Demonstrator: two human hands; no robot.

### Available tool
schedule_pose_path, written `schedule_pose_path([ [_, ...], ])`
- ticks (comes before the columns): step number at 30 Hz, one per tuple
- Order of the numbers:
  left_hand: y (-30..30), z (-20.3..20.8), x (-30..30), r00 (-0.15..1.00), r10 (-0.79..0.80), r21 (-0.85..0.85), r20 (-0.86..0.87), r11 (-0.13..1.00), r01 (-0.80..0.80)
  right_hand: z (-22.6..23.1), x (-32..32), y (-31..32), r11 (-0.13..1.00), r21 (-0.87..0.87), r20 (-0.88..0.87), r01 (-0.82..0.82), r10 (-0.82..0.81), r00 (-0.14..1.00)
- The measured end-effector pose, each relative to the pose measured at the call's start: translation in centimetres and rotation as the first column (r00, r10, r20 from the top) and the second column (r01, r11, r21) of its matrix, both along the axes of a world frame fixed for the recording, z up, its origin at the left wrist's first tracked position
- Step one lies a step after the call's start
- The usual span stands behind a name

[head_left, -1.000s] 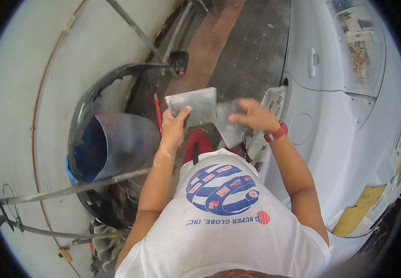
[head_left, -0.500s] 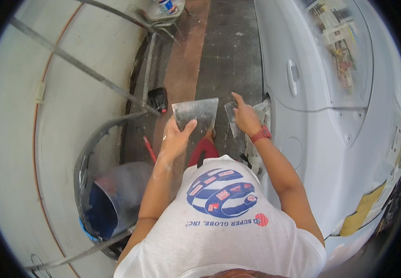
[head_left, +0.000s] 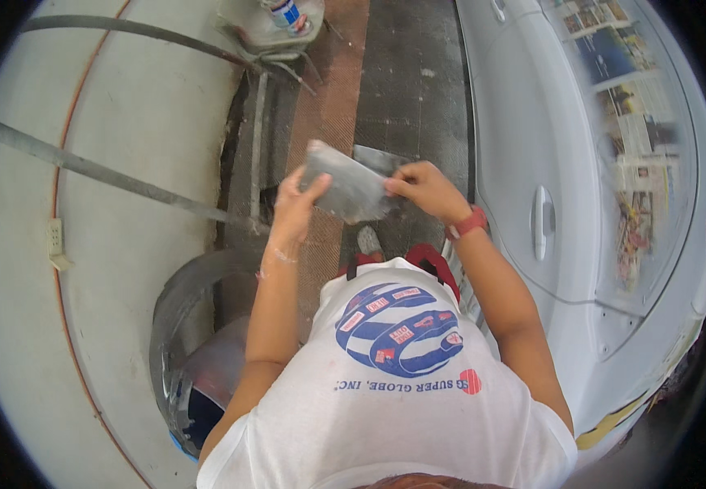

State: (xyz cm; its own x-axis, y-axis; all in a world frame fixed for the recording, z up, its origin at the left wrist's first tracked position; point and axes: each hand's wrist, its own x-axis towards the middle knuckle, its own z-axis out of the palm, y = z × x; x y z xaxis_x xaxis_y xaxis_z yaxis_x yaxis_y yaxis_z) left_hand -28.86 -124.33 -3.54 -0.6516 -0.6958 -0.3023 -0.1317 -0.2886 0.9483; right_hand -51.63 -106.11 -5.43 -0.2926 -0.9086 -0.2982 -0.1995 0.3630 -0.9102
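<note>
My left hand [head_left: 294, 208] grips a flat grey plate [head_left: 343, 189], smeared and dusty like a putty board, with the thumb laid over its face. The plate is tilted and somewhat blurred. My right hand [head_left: 430, 193], with a red watch on its wrist, is closed on a thin grey putty spreader [head_left: 381, 157]. The spreader's blade extends past the far right edge of the plate. My right fingertips are close against the plate's right side; whether they touch it I cannot tell.
A grey car body [head_left: 508, 163] with newspaper-covered windows [head_left: 642, 163] runs along my right. Metal bars [head_left: 116, 175] cross at left before a pale wall [head_left: 10, 269]. A dark curved panel [head_left: 169, 326] stands low left. Ahead is a chair [head_left: 247, 24] bearing a can [head_left: 285, 12].
I have moved forward along the car. My right hand has brought the spreader leftward to the plate, its index finger now curled in. The plate has turned and tilted in my left hand.
</note>
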Motion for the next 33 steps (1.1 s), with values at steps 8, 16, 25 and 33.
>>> schedule_pose_path([
  [8,-9.5,-1.1,-10.5,0.978,0.199,-0.241,-0.068,0.947,-0.21,0.9,-8.5,-4.2,0.9,-0.113,0.184,0.42,-0.396,0.9],
  [16,-13.7,-1.6,-29.9,0.964,-0.196,-0.223,0.179,0.946,0.234,-0.7,-20.9,-11.3,0.909,-0.194,0.559,0.369,-0.206,0.803],
  [25,-14.9,-3.8,-45.6,0.88,-0.317,-0.247,0.355,0.875,0.415,-2.4,-43.0,-16.8,0.629,-0.189,0.527,0.754,-0.582,0.619],
  [33,-19.5,-4.9,-54.5,0.996,-0.089,0.141,-0.024,0.986,0.092,-0.9,-52.9,-22.6,0.552,-0.126,0.792,0.824,-0.444,0.419],
])
